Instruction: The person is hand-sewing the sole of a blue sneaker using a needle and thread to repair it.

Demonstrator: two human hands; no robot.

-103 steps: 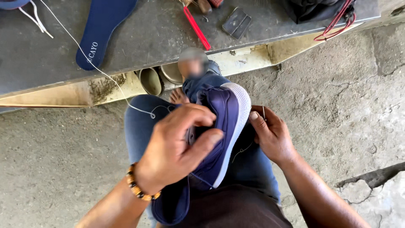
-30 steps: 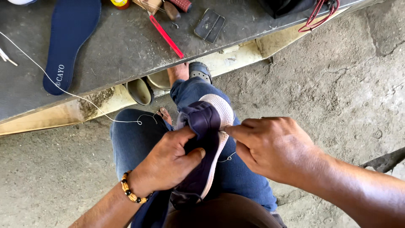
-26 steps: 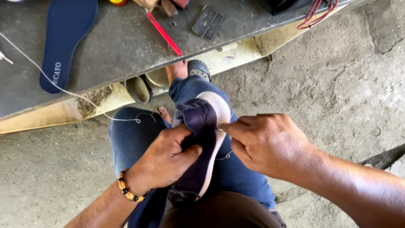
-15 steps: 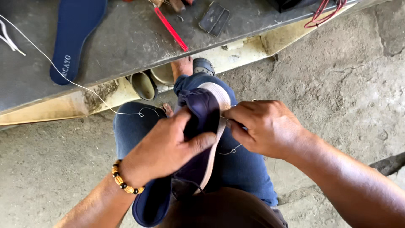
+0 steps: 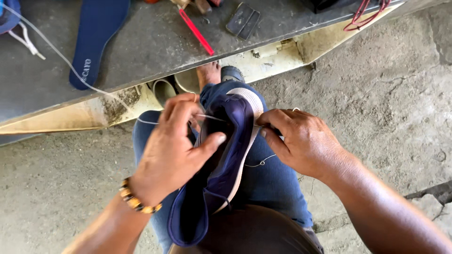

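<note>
So the navy shoe (image 5: 226, 160) sits on the person's lap, propped on the jeans-clad knees, just off the near edge of the bench (image 5: 155, 51). Its long axis runs away from the body, toe up toward the bench, white sole edge facing the right side. The left hand (image 5: 172, 155) wraps the upper from the left, thumb pressed across the fabric, fingers curled over the toe end, a firm grip that steadies the shoe. The right hand (image 5: 301, 141) is right against the sole edge, fingers pinched together on what looks like a needle or the thread; too small to tell which. A white thread (image 5: 70, 70) runs from the toe area back over the bench's near edge to the far left corner. Both hands touch the shoe, the right one being the one at the seam. Up on the bench: a blue insole (image 5: 96, 40), a red tool (image 5: 195, 30) and a dark flat piece (image 5: 242, 21).
</note>
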